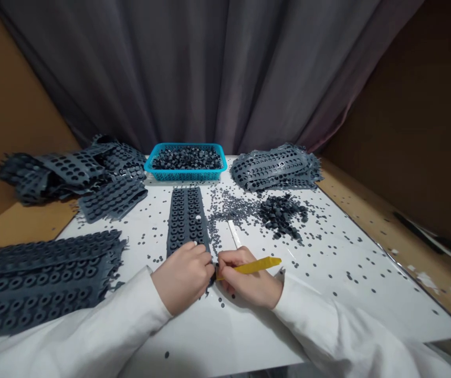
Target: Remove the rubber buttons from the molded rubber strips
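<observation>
A dark grey rubber strip (pixel 186 212) with rows of round raised rings lies lengthwise before me, a small white disc (pixel 198 217) on it. My left hand (pixel 186 275) is closed over the strip's near end, its fingers curled and hiding that part. Close beside it, my right hand (pixel 249 275) grips a slim yellow tool (pixel 259 265), its back end pointing right. The tool's working tip is hidden by the fingers near a small dark piece between both hands. Just beyond my right hand lies a flat white stick (pixel 233 231).
A blue basket (pixel 186 176) full of small dark parts stands at the back. Punched rubber sheets (pixel 276 168) are piled back right, more sheets (pixel 63 170) back left. Ringed sheets (pixel 40 283) lie at left. A heap of dark pieces (pixel 282 215) and many loose discs cover the white table.
</observation>
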Motion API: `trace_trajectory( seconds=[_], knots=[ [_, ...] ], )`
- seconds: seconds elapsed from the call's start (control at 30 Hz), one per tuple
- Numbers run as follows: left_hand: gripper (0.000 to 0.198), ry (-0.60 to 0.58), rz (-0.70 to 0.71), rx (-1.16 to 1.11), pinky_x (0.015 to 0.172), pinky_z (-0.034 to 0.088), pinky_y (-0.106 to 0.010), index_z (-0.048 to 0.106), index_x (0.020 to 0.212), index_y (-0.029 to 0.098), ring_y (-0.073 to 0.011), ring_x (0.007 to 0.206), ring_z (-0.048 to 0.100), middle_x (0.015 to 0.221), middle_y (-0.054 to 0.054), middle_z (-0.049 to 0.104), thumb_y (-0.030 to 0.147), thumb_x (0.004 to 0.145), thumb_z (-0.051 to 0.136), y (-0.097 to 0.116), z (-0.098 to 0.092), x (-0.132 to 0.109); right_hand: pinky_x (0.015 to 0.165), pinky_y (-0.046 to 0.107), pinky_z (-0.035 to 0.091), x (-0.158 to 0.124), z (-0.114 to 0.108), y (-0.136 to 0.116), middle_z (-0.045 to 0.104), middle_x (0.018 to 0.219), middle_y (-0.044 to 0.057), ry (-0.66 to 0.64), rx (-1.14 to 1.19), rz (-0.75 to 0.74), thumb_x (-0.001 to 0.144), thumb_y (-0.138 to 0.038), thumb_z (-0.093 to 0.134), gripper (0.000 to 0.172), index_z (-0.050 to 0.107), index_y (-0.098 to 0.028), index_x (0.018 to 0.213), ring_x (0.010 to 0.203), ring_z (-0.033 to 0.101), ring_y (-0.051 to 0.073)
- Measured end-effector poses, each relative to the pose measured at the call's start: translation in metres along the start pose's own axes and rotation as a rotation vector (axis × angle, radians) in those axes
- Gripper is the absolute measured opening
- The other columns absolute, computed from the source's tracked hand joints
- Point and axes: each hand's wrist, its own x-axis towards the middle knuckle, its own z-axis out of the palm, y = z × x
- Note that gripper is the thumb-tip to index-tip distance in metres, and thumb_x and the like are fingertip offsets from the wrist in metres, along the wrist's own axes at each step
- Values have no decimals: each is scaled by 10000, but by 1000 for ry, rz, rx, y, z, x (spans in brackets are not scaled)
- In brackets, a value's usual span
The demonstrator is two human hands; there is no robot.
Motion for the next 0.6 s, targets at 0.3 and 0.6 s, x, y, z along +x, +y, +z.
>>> trace_trajectory(
  seconds=[0.3,0.6],
  knots=[
    [121,113,110,188,654,298,-335,567,716,152,-198,677,476,690,-27,566,92,819,546,1,11,-2,433,174,262,0,0,1,436,431,-56,-6,-4,-10,697,-80,413,202,426,-166,515,446,404,66],
    [135,151,123,202,649,304,-335,555,722,149,-198,670,475,694,-32,561,75,825,510,-3,18,-6,429,178,246,0,1,1,433,433,-54,8,-27,-8,693,-80,410,200,427,-165,513,447,399,66]
  ],
)
